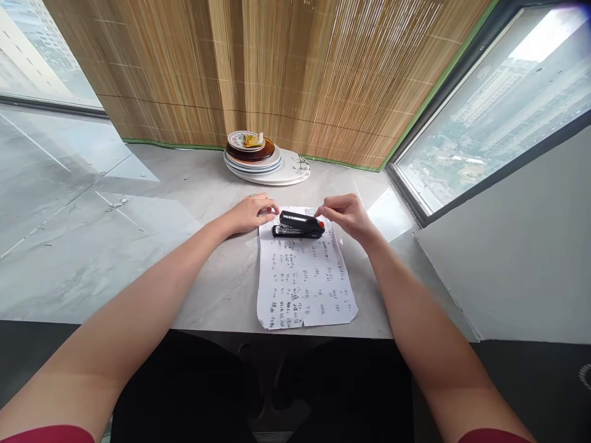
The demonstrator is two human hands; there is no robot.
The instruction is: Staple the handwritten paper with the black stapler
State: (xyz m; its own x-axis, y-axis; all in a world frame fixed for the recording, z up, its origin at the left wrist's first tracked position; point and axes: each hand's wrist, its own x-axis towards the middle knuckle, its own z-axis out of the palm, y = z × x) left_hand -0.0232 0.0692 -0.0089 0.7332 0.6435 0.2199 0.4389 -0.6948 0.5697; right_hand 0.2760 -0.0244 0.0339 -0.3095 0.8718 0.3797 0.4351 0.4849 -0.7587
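Head view: I judge the step in hand as setting the fingers about the stapler (300, 226) and paper (302, 277).
The stapler lies crosswise on the upper part of the written sheet, on the table (221, 277), its red-marked end toward my right hand (348, 212). There, thumb and forefinger are drawn together just beside that end; I can't tell whether they pinch the paper's edge or nothing. My left hand (252, 212) rests at the sheet's upper left corner, fingers curled and slightly apart, and I can't tell from here whether they grip it. As I judge it, the next move calls for a steady sheet and a clear hold on the stapler's body.
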